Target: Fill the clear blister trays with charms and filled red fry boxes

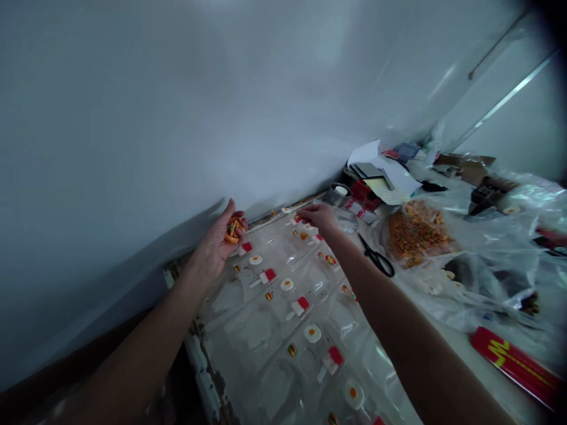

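My left hand, palm turned up and fingers curled, holds several small orange toy food pieces that look like miniature hot dogs. At the far end of a clear plastic moulded sheet, my right hand reaches down with its fingertips pinched together. What lies between those fingertips is too small to make out. Spread over the sheet's hollows are miniature fried eggs, red-and-white ice lollies, tiny burgers and a round pizza-like piece.
Right of the sheet lie black scissors and a clear bag of orange pieces. A roll of tape and papers sit farther back. A red packet is at lower right. A pale wall rises behind.
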`<state>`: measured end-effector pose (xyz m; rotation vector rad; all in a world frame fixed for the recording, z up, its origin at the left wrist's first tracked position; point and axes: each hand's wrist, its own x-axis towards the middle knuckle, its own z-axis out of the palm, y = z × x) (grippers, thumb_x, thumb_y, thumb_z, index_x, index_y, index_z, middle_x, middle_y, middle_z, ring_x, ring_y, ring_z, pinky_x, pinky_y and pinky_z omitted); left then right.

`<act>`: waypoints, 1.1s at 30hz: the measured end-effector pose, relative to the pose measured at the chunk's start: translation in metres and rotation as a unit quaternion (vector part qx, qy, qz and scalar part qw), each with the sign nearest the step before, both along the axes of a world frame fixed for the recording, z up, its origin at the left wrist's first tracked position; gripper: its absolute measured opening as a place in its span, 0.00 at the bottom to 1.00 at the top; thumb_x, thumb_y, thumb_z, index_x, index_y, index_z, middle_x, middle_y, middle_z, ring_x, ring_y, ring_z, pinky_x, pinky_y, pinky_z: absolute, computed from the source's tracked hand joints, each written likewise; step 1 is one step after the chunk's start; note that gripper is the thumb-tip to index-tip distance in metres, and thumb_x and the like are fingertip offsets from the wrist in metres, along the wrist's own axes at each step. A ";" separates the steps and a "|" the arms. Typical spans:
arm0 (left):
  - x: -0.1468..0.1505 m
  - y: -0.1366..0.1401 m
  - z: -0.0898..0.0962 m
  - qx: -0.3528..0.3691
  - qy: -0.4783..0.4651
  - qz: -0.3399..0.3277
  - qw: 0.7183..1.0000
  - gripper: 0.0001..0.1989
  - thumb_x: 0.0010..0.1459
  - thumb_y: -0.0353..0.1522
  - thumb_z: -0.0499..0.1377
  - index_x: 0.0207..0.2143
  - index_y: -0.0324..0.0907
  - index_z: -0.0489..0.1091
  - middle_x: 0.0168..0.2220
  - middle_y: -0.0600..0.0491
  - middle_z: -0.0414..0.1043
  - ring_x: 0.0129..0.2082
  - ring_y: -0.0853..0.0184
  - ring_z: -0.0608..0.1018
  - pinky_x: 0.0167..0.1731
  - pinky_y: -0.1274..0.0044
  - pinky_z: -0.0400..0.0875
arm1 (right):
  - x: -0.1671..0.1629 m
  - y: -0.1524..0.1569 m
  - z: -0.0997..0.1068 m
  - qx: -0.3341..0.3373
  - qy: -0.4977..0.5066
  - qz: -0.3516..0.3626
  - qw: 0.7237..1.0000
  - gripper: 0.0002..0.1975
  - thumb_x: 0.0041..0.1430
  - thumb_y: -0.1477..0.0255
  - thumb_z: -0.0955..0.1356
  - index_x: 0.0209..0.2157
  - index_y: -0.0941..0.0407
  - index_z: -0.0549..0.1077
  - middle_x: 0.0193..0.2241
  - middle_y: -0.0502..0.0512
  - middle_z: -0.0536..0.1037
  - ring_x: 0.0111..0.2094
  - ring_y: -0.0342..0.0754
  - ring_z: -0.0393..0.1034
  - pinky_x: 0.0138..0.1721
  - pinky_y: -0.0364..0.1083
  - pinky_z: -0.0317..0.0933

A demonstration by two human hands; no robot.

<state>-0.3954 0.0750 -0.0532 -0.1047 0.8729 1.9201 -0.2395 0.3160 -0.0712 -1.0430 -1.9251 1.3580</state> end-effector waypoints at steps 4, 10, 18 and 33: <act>-0.004 -0.023 -0.003 -0.002 -0.001 -0.019 1.000 0.08 0.64 0.31 0.60 0.31 0.36 0.70 0.26 0.52 0.69 0.20 0.77 0.72 0.14 0.90 0.63 | -0.035 -0.005 -0.018 0.036 -0.049 0.012 0.998 0.06 0.46 0.72 0.76 0.23 0.59 0.78 0.20 0.54 0.79 0.19 0.43 0.72 0.19 0.38 0.61; -0.009 -0.044 -0.006 -0.003 0.096 0.071 0.993 0.03 0.59 0.26 0.61 0.31 0.36 0.72 0.27 0.52 0.71 0.22 0.76 0.74 0.14 0.89 0.63 | -0.049 0.000 -0.029 0.177 -0.157 0.005 0.972 0.02 0.46 0.77 0.74 0.26 0.57 0.81 0.24 0.53 0.81 0.31 0.49 0.77 0.34 0.42 0.65; 0.017 -0.043 -0.017 -0.046 0.077 0.048 0.995 0.03 0.57 0.24 0.62 0.29 0.37 0.73 0.26 0.53 0.72 0.20 0.77 0.73 0.13 0.90 0.61 | -0.053 -0.010 -0.027 0.284 -0.219 0.060 0.932 0.07 0.58 0.72 0.69 0.35 0.55 0.82 0.33 0.54 0.83 0.38 0.48 0.76 0.39 0.41 0.62; 0.019 -0.069 -0.004 -0.044 0.041 0.063 0.996 0.09 0.61 0.22 0.55 0.29 0.36 0.72 0.28 0.52 0.70 0.21 0.77 0.73 0.11 0.90 0.61 | 0.043 -0.027 -0.017 0.284 -0.402 -0.028 0.870 0.16 0.53 0.57 0.73 0.30 0.56 0.83 0.30 0.61 0.82 0.32 0.54 0.76 0.29 0.45 0.57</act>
